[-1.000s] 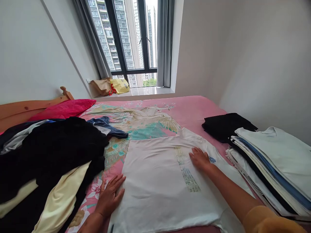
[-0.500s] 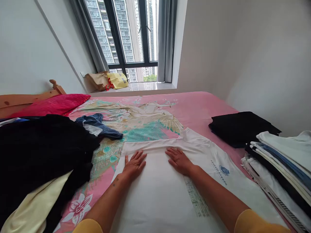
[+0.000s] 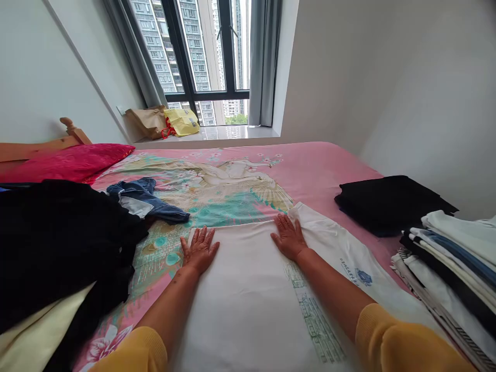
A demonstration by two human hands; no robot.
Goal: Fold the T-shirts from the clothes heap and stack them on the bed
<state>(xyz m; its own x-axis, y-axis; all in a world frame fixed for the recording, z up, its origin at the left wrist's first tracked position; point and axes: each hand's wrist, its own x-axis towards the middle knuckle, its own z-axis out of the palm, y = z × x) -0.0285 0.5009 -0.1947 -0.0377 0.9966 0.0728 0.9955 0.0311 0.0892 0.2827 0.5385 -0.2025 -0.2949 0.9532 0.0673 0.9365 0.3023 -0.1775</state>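
A white T-shirt [image 3: 248,294] lies spread on the bed, with a green printed pattern and a small blue emblem on it. My left hand [image 3: 199,250] rests flat on the shirt near its far left corner, fingers apart. Close to the far edge, beside the raised fold where the shirt widens, my right hand [image 3: 289,237] presses flat with its fingers stretched out. Neither hand grips the cloth. Part of the print is hidden under my right forearm.
Black clothes [image 3: 65,248] are heaped at left, with a pale yellow garment [image 3: 50,325] beneath and jeans [image 3: 149,199] behind. A folded black stack [image 3: 393,204] and a pile of folded clothes [image 3: 453,268] sit at right. A red pillow [image 3: 73,160] lies by the headboard.
Both hands have slid outward and apart across the shirt, the right one also toward the far edge. The far edge looks flatter, and more of the green print shows.
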